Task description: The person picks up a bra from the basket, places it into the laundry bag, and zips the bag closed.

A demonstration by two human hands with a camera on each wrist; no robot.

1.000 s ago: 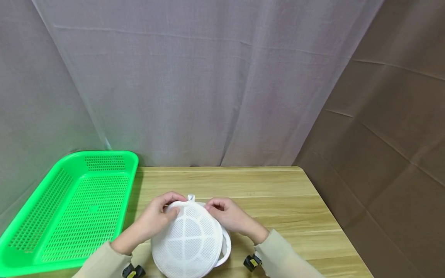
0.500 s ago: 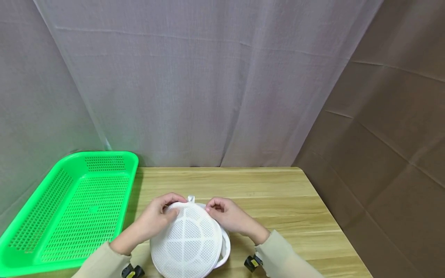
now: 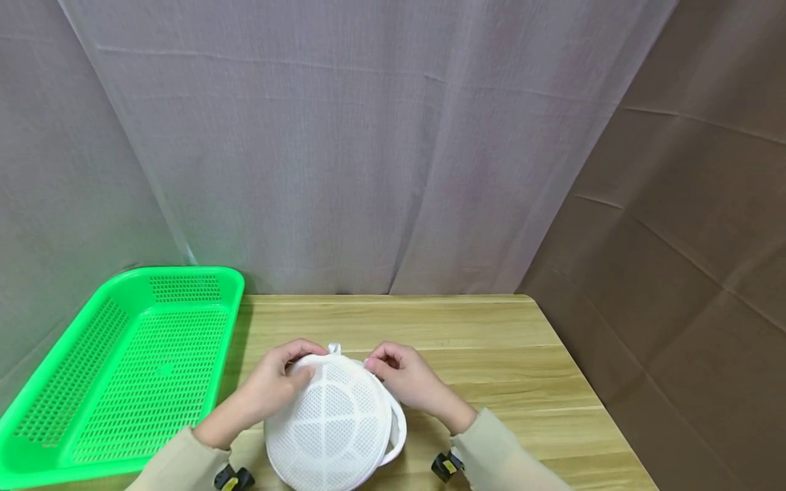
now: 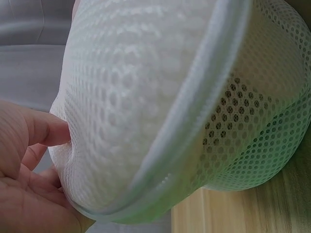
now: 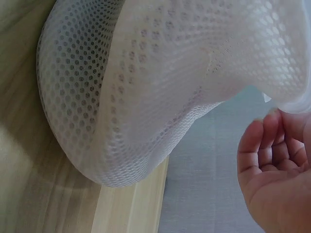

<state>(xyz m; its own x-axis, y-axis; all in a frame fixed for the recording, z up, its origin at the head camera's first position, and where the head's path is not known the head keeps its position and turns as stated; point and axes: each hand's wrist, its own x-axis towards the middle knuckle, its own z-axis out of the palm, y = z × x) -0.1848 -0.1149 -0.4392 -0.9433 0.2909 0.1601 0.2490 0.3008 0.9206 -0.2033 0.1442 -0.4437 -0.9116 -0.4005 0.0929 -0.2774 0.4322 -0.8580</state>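
Note:
A round white mesh laundry bag [image 3: 327, 429] sits at the table's near edge, its flat panel with a cross-shaped band facing up. My left hand [image 3: 276, 382] pinches its far left rim, thumb on top. In the left wrist view the mesh [image 4: 121, 97] dents under that thumb. At the far right rim, my right hand [image 3: 408, 382] has its fingers curled and pinches the edge. The right wrist view shows the bag's sagging mesh side [image 5: 155, 92]; the exact pinched spot is partly hidden. A small white fabric loop [image 3: 334, 348] sticks up between the hands.
A green plastic basket [image 3: 233, 327] with slotted walls stands at the left, close to my left forearm. The wooden table [image 3: 467, 327] extends to the right and back. Grey curtain [image 3: 319, 170] hangs behind it, brown cloth [image 3: 688, 273] on the right.
My right hand has shifted slightly along the rim and away from the bag's panel, and the bag's right band has moved a little. The left hand keeps its hold.

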